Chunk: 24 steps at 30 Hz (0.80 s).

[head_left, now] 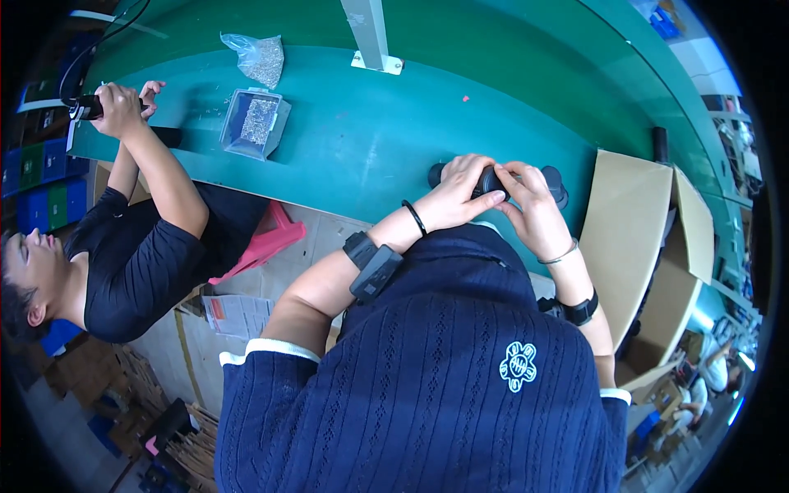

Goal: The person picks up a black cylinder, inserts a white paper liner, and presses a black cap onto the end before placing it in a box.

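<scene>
Black rounded part [493,179] at near edge of green counter [370,140], held between both hands. Left hand [460,197] — fingers curled closed over its top. Right hand [530,205] — fingers closed on its right side. Co-worker's hands [123,107] at far left grip dark tool; clear plastic box [253,123] of small metal parts nearby, plastic bag [259,56] behind it.

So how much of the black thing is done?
No finished pieces show. In hand: left hand and right hand both grip one dark rounded plastic part at the green table edge. Left: the clear plastic tray of small silvery bits looks full.
</scene>
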Each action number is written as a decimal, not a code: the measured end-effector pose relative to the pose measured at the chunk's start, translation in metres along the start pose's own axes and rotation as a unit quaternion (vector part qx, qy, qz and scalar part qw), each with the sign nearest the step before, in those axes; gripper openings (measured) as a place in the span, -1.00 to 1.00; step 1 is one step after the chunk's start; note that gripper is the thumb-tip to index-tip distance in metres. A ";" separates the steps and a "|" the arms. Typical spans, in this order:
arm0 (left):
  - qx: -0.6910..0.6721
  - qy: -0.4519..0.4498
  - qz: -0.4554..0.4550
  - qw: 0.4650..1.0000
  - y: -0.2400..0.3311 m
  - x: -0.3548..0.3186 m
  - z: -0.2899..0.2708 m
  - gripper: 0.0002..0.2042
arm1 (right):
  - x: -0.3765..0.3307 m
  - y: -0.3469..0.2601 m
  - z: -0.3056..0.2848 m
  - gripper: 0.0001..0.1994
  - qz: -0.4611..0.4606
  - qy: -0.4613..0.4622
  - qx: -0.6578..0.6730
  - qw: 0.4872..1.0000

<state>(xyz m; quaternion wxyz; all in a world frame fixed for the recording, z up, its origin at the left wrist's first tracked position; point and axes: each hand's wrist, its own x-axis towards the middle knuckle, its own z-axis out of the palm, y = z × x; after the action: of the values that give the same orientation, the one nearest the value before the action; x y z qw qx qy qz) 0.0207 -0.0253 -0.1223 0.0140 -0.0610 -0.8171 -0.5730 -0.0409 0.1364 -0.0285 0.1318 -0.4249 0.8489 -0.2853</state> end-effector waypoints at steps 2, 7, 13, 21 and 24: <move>-0.010 0.009 0.007 1.000 -0.001 0.000 0.000 -0.48 | 0.002 0.001 0.000 -0.50 -0.007 -0.005 -0.001 1.000; -0.023 0.013 0.005 1.000 -0.002 0.000 0.000 -0.48 | -0.002 0.006 0.004 -0.50 -0.006 0.022 0.028 0.999; -0.034 0.020 0.005 0.999 -0.003 0.000 0.002 -0.47 | -0.001 0.005 0.004 -0.50 -0.001 0.015 0.014 1.000; -0.036 0.017 0.000 0.999 -0.003 0.000 0.002 -0.47 | -0.002 0.005 0.006 -0.48 -0.013 0.035 0.002 0.999; -0.036 0.015 -0.002 0.999 -0.004 0.000 0.002 -0.47 | 0.001 -0.001 0.004 -0.48 -0.009 0.027 -0.008 1.000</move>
<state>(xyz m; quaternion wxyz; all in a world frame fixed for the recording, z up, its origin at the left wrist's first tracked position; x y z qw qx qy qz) 0.0204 -0.0243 -0.1269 0.0228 -0.0511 -0.7960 -0.6027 -0.0386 0.1339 -0.0309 0.1029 -0.4261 0.8505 -0.2907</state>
